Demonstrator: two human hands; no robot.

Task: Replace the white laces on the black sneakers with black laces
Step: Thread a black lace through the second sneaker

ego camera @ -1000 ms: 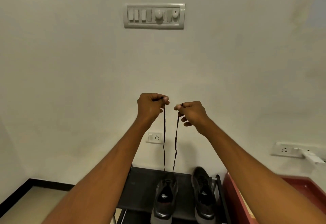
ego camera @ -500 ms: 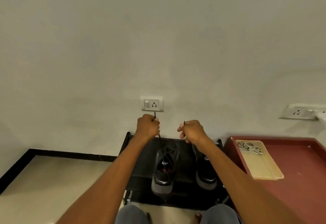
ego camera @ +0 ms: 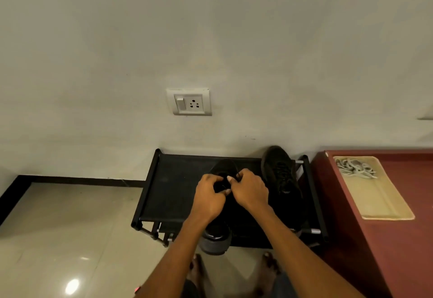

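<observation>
While a second ago both were lifting the black lace high, the left hand [ego camera: 209, 200] and right hand [ego camera: 250, 192] are now pinching it over the left sneaker [ego camera: 222, 168] on the rack [ego camera: 173, 189], likely beginning the knot.

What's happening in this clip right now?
A person is bent over a low black shoe rack, both hands working on the left black sneaker. The left hand and right hand have fingers curled together over its lacing area, apparently on a black lace, though that is too dark to make out. The right black sneaker sits untouched beside it. A bundle of white laces lies in a beige tray on the red surface.
</observation>
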